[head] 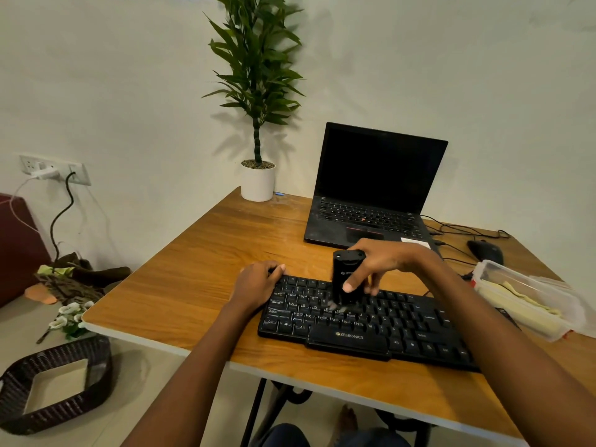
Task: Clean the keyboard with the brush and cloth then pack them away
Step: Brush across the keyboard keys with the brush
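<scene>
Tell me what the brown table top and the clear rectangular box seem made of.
Brown table top: likely wood or wood-look laminate, smooth with slight sheen; grain lines show. Clear rectangular box: likely plastic, glossy; a yellow cloth shows through its walls.

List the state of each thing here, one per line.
laptop, lid open, screen dark
brush, upright, bristles on keys, in right hand
keyboard, flat on table, left hand grips its corner
cloth, folded inside plastic box
charger, plugged into wall socket
</scene>
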